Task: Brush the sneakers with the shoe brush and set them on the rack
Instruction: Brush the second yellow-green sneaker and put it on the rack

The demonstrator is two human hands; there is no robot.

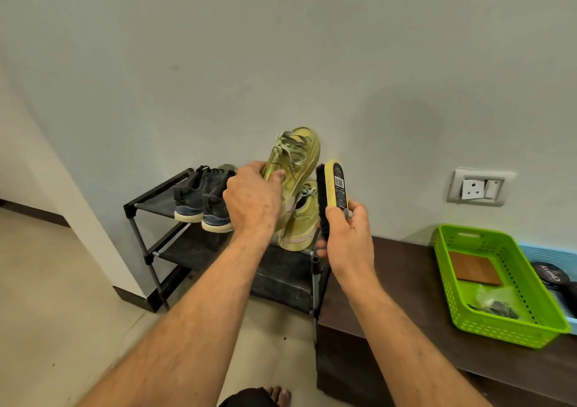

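My left hand [251, 199] grips a yellow-green sneaker [296, 160] and holds it up, toe toward the wall, above the black shoe rack [156, 199]. My right hand [346, 235] holds the shoe brush [332, 194] upright by its wooden back. Its black bristles face left toward the held sneaker, close beside it. A second yellow-green sneaker [303, 222] stands on the rack's top shelf at its right end, partly hidden behind my hands.
A pair of dark blue sneakers [203, 202] sits on the top shelf to the left. A dark wooden bench [406, 281] stands right of the rack, bearing a green basket [496, 322]. A wall socket [479, 188] is above it. My foot [279, 395] is on the floor.
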